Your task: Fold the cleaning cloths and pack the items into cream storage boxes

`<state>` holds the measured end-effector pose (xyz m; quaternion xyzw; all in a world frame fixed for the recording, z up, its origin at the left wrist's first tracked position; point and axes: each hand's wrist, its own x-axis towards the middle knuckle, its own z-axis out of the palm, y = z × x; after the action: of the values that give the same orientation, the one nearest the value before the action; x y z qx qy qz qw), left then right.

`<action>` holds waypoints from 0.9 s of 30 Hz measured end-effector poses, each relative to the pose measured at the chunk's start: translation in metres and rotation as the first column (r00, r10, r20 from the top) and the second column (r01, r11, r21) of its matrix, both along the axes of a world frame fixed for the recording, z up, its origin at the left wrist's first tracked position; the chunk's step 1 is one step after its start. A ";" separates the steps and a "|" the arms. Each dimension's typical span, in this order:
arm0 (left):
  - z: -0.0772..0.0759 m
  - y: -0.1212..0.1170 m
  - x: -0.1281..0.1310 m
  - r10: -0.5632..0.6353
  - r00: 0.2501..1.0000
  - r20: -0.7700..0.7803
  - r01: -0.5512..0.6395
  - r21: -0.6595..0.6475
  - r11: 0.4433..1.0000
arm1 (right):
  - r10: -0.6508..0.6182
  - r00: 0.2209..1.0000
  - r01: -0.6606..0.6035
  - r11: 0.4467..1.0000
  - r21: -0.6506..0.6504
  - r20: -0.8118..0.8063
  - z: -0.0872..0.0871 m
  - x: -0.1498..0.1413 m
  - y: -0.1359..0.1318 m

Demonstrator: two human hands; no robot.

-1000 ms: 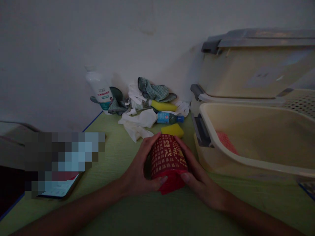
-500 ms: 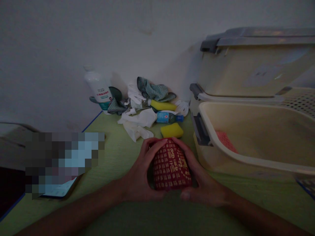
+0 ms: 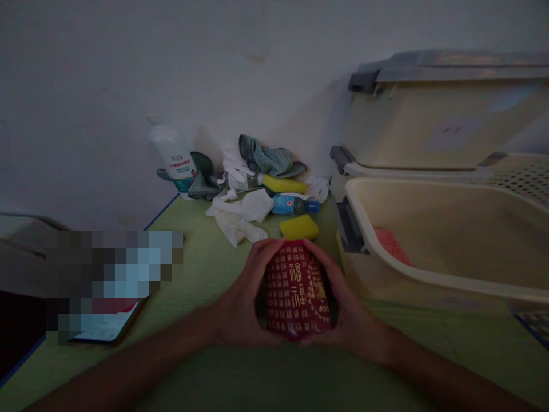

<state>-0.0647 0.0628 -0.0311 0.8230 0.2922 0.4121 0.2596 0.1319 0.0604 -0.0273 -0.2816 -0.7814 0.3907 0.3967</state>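
Observation:
A rounded red item printed with gold characters (image 3: pixel 297 289) is held between both hands over the front of the table; I cannot tell whether it is a tin or a soft packet. My left hand (image 3: pixel 251 300) curves round its left side, fingertips on the far top edge and thumb at the near bottom edge. Mirroring it, my right hand (image 3: pixel 349 309) grips the right side, thumb close to the other one. Just behind the item lies a yellow sponge (image 3: pixel 299 228). The item's underside and back are hidden.
Right of the hands stands a cream plastic bin (image 3: pixel 429 277) with a pink cloth (image 3: pixel 392 246) inside. At the back are a white bottle (image 3: pixel 174 154), white gloves (image 3: pixel 246 214), a small blue-labelled bottle (image 3: pixel 291 205) and grey-green cloths (image 3: pixel 272 159). A partly blurred phone (image 3: pixel 109 329) lies left.
The red item has tilted slightly in my hands, and its lower edge now looks rounder and lower. Both thumbs have come in against its near bottom edge. The other things stay put.

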 end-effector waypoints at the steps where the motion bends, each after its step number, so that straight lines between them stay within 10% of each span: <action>1: 0.000 0.002 -0.001 -0.009 1.000 0.007 0.009 0.048 0.999 | -0.005 1.000 0.005 0.999 0.049 0.008 0.000 -0.001 0.000; 7: 0.004 0.010 -0.012 -0.023 0.997 -0.078 0.055 0.448 0.892 | 0.037 0.999 -0.034 0.947 0.319 -0.003 -0.001 -0.001 0.001; 14: 0.007 0.018 -0.026 0.146 0.958 -0.246 0.119 0.808 0.578 | 0.026 0.997 -0.054 0.911 0.409 0.075 0.003 0.004 0.005; 23: 0.020 0.014 -0.026 0.069 0.901 -0.429 0.146 0.447 0.883 | -0.134 0.986 0.072 0.871 0.486 0.094 0.005 0.001 0.009; 27: 0.030 0.010 -0.030 -0.010 0.952 -0.305 0.139 0.406 0.903 | -0.143 0.982 0.060 0.854 0.517 0.120 0.005 0.001 0.008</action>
<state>-0.0948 0.0732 -0.0013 0.9225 0.1994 0.3276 0.0440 0.1326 0.0687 -0.0221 -0.2366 -0.8693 0.1250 0.4156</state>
